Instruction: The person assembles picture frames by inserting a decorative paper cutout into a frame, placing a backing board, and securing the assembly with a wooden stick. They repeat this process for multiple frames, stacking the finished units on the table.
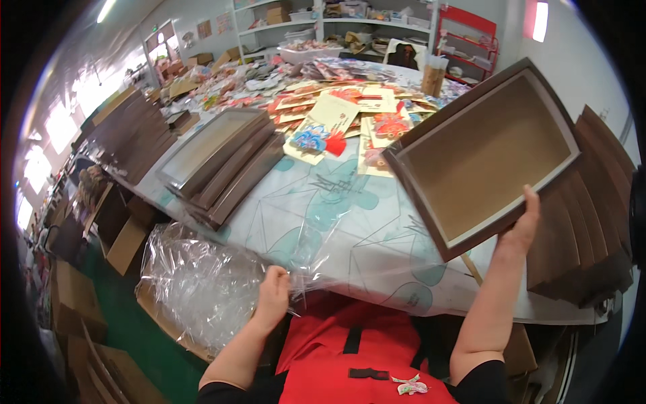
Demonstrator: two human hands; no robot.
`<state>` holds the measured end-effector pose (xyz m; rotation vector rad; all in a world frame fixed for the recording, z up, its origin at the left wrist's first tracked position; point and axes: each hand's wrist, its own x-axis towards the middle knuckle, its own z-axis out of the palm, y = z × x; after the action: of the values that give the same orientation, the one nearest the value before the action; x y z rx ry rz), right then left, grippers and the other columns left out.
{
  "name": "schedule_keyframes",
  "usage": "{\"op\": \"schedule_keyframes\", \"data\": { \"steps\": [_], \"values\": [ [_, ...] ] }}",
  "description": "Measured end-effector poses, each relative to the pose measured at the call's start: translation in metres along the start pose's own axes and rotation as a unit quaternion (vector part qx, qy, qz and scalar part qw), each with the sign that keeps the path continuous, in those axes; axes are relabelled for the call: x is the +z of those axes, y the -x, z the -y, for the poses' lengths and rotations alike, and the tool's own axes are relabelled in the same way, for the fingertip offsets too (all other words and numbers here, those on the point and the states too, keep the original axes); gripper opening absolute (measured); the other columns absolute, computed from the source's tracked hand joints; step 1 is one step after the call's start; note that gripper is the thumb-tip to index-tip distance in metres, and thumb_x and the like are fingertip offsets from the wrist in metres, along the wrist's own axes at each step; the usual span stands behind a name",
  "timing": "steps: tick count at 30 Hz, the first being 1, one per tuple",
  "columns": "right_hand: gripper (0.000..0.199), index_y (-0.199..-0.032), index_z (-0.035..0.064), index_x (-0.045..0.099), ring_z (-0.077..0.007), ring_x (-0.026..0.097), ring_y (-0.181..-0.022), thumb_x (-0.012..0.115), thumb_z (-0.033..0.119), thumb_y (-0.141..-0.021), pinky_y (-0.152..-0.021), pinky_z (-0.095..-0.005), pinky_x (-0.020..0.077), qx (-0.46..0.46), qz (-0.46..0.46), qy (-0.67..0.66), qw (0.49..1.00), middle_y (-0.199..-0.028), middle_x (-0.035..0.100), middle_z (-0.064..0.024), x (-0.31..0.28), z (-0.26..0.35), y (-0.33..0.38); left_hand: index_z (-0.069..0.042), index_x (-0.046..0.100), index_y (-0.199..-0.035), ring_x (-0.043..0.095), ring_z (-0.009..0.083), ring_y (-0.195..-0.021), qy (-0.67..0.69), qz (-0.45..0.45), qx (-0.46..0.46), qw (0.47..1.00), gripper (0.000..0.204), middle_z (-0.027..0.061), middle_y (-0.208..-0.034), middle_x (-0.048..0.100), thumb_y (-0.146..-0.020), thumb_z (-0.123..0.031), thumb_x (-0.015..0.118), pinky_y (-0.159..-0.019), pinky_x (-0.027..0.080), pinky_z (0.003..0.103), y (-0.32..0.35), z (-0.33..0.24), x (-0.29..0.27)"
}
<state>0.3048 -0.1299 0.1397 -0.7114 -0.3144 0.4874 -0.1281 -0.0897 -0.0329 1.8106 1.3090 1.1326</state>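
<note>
My right hand (522, 227) grips the lower right edge of a brown box with a pale inner border and a tan panel (494, 151), holding it tilted above the right side of the table. Some fingers are hidden behind it. My left hand (272, 296) is closed on thin clear plastic film (316, 266) at the table's near edge. Beside that hand, a heap of crumpled clear plastic (205, 283) fills an open cardboard carton (160, 315). Similar brown boxes (225, 161) with clear fronts are stacked at the left of the table.
Cream cards with colourful tasselled ornaments (326, 128) cover the far middle of the patterned table (350, 229). More brown boxes stand stacked at the right (582, 215) and far left (131, 135). Cardboard cartons (77, 299) sit on the green floor. Shelves (377, 23) line the back wall.
</note>
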Motion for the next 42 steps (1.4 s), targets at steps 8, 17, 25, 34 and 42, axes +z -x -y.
{"op": "schedule_keyframes", "data": {
  "steps": [8, 17, 25, 34, 42],
  "values": [
    [0.04, -0.115, 0.0004, 0.054, -0.0193, 0.057, -0.098, 0.069, 0.012, -0.08, -0.083, -0.0308, 0.0478, -0.104, 0.069, 0.118, 0.985, -0.107, 0.059, -0.0074, -0.003, 0.001, 0.012, -0.001, 0.047, -0.106, 0.057, 0.0185, -0.08, 0.243, -0.445, -0.152, 0.848, 0.019, 0.0132, -0.091, 0.056, -0.094, -0.016, 0.048, -0.069, 0.047, 0.031, -0.004, 0.171, -0.195],
    [0.053, -0.114, 0.0024, 0.054, -0.0236, 0.063, -0.091, 0.073, -0.001, -0.065, -0.082, -0.0302, 0.0482, -0.415, 0.259, 0.507, 0.71, -0.103, 0.064, -0.0122, -0.021, -0.074, 0.085, -0.018, 0.037, -0.14, 0.014, 0.0403, -0.139, -0.451, -0.09, 0.037, 0.887, 0.075, 0.0127, -0.147, 0.031, -0.076, -0.043, 0.067, -0.109, 0.011, 0.061, -0.011, 0.087, -0.107],
    [0.053, -0.108, 0.0054, 0.056, -0.0316, 0.062, -0.101, 0.072, 0.003, -0.057, -0.084, -0.0404, 0.0519, -0.477, 0.437, 0.54, 0.539, -0.11, 0.064, -0.0124, -0.014, -0.108, 0.119, -0.017, 0.045, -0.136, 0.041, 0.0399, -0.126, -0.457, 0.304, -0.244, 0.8, 0.056, 0.0193, -0.138, 0.043, -0.084, -0.037, 0.052, -0.103, 0.03, 0.059, 0.03, 0.266, -0.062],
    [0.024, -0.099, 0.008, 0.062, -0.0268, 0.062, -0.099, 0.057, 0.015, -0.077, -0.083, -0.04, 0.0498, -0.491, 0.441, 0.598, 0.454, -0.108, 0.064, -0.0079, -0.03, -0.159, 0.151, -0.005, 0.06, -0.119, 0.05, 0.0364, -0.119, -0.378, 0.338, -0.221, 0.833, 0.046, 0.0233, -0.126, 0.054, -0.086, -0.036, 0.053, -0.102, 0.038, 0.04, 0.006, 0.201, -0.099],
    [0.028, -0.103, 0.0073, 0.061, -0.0281, 0.059, -0.106, 0.063, 0.013, -0.076, -0.091, -0.0406, 0.0461, -0.393, 0.491, 0.574, 0.524, -0.111, 0.062, -0.0097, -0.031, -0.16, 0.149, 0.0, 0.055, -0.11, 0.058, 0.0293, -0.09, -0.241, -0.17, -0.108, 0.949, 0.028, 0.0169, -0.102, 0.06, -0.083, 0.002, 0.051, -0.076, 0.047, 0.036, 0.002, 0.121, -0.113]
  ]
}}
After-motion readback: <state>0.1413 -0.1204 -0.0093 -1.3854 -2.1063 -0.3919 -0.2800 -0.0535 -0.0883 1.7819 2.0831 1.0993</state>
